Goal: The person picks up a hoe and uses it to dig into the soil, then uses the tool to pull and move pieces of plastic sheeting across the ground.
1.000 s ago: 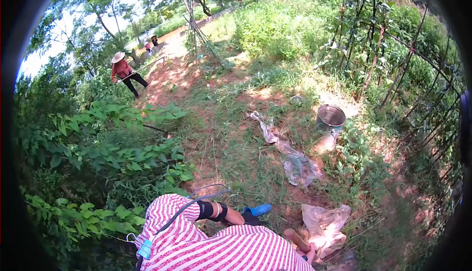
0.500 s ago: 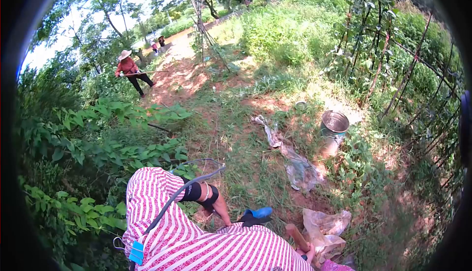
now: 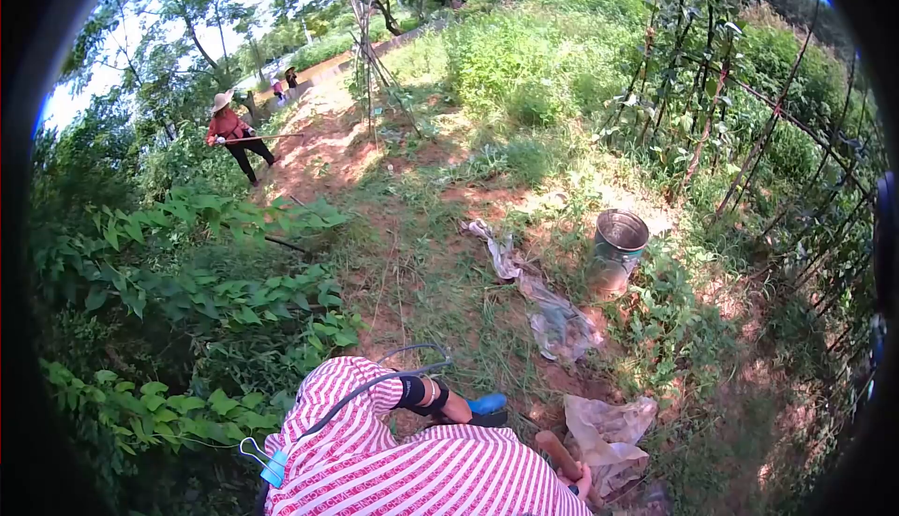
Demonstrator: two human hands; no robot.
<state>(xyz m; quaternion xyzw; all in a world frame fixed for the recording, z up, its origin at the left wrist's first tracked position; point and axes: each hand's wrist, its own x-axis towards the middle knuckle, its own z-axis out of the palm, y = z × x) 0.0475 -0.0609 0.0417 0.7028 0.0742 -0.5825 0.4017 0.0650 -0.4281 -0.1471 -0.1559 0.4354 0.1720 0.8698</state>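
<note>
My left hand point(image 3: 456, 410) reaches down beside a blue shoe point(image 3: 487, 404), below a black band on my forearm; its fingers are hidden. At the bottom right my right hand point(image 3: 582, 484) is closed around a thick wooden handle point(image 3: 559, 455). The far end of whatever that handle belongs to is out of sight. A crumpled, dirty plastic sheet point(image 3: 611, 430) lies just beyond this hand. Red-and-white striped clothing point(image 3: 412, 469) covers much of the lower view.
A metal bucket point(image 3: 621, 235) stands on the ground ahead. Another strip of plastic point(image 3: 552, 315) lies left of it. Leafy plants point(image 3: 206, 272) crowd the left; staked vines point(image 3: 712, 76) rise at right. A person point(image 3: 239, 137) in a hat holds a long pole farther off.
The view has shifted, so the bucket and the plastic appear slightly farther left. My striped sleeve and left arm sit lower and more to the right. My right hand still grips the wooden handle.
</note>
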